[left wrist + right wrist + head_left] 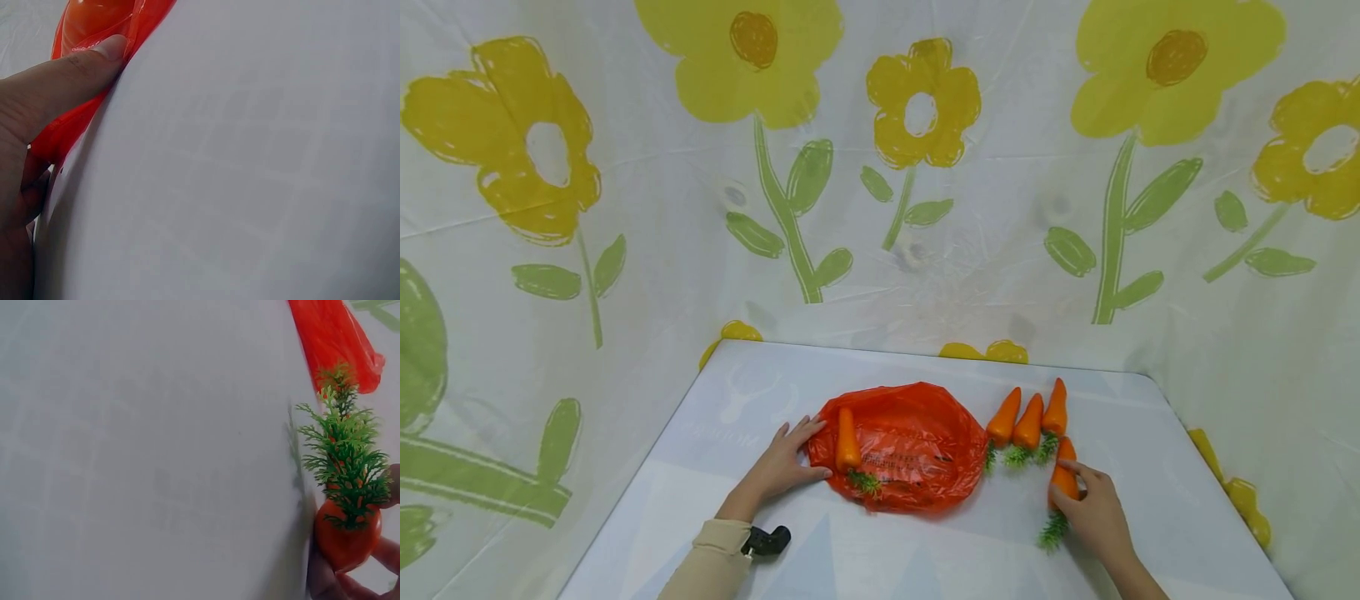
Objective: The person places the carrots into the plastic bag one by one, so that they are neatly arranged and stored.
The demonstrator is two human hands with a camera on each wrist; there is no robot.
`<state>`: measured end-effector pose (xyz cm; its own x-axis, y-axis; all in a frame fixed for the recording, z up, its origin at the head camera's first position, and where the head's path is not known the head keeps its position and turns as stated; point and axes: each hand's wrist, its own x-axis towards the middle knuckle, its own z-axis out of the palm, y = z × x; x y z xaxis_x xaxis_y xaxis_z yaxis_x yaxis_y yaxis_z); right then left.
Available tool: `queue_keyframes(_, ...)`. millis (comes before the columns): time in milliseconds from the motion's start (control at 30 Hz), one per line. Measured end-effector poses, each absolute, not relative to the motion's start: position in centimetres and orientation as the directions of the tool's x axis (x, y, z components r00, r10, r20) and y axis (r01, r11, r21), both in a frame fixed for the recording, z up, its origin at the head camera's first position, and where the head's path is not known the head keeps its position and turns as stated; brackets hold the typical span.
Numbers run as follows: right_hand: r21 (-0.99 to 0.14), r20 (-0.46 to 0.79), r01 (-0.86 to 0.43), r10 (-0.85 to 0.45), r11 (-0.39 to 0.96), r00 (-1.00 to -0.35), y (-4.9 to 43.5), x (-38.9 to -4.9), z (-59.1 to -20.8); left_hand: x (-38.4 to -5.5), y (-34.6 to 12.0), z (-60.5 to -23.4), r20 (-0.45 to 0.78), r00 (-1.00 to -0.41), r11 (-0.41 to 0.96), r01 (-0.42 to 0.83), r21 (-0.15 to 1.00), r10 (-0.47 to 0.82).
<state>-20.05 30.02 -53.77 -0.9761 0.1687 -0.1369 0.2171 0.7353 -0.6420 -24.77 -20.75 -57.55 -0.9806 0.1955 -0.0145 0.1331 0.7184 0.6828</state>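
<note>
A red plastic bag lies spread on the table, with one toy carrot on its left part, green leaves toward me. My left hand rests at the bag's left edge, fingers spread; in the left wrist view the thumb presses the red film beside an orange shape. My right hand grips another toy carrot between thumb and fingers, right of the bag. In the right wrist view its rounded orange end and green leaves show; the fingers are partly cut off.
Three more toy carrots, a left one, a middle one and a right one, lie side by side right of the bag. The white table ends at a flower-printed curtain. A black fitting sits at my left wrist.
</note>
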Motion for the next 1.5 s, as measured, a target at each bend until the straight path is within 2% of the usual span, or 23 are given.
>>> queue_keyframes(633,-0.675,-0.141,0.229,0.182,0.702,-0.973,30.7,-20.0,-54.0,-24.8,-20.8,-57.6,-0.012,-0.979,0.717,0.139,0.683,0.202)
queue_keyframes(933,-0.697,-0.139,0.233,0.191,0.678,-0.972,30.8,-19.9,-54.3,-24.8,-20.9,-57.1,0.042,-0.964,0.715,0.223,0.663,0.262)
queue_keyframes(1500,-0.732,-0.143,0.239,0.199,0.638,-0.97,31.0,-19.9,-54.0,-24.7,-20.8,-57.0,0.011,-0.973,0.711,0.177,0.68,0.231)
